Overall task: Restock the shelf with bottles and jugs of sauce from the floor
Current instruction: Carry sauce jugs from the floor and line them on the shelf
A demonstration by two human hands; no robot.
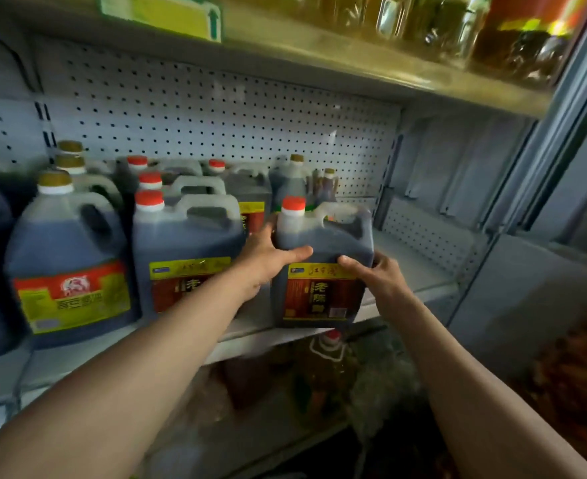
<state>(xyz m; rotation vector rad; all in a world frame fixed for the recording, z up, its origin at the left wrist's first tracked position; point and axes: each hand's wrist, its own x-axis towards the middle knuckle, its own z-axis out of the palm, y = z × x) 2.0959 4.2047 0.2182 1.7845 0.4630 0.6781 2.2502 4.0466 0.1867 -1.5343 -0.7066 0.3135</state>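
jug in hand: a big clear plastic jug of dark sauce with a red cap and a red and yellow label (321, 267) sits at the front edge of the grey metal shelf (413, 271), with its bottom a little over the edge.
left hand: the left hand (268, 254) holds the jug's left side, thumb across the front, fingers curled round behind.
right hand: the right hand (376, 274) holds the jug's right side, thumb on the label's top corner, fingers wrapped round the side.
already on the shelf: a row of like jugs with red caps (188, 250) stands just beside it on the left, and a jug with a gold cap and a red and green label (67, 264) is further left. more stand behind.
still to do: the jug looks like it needs a push back. the shelf is bare to its right, so more may fit.
floor: blurry and dark. i cannot tell how many jugs are left there.
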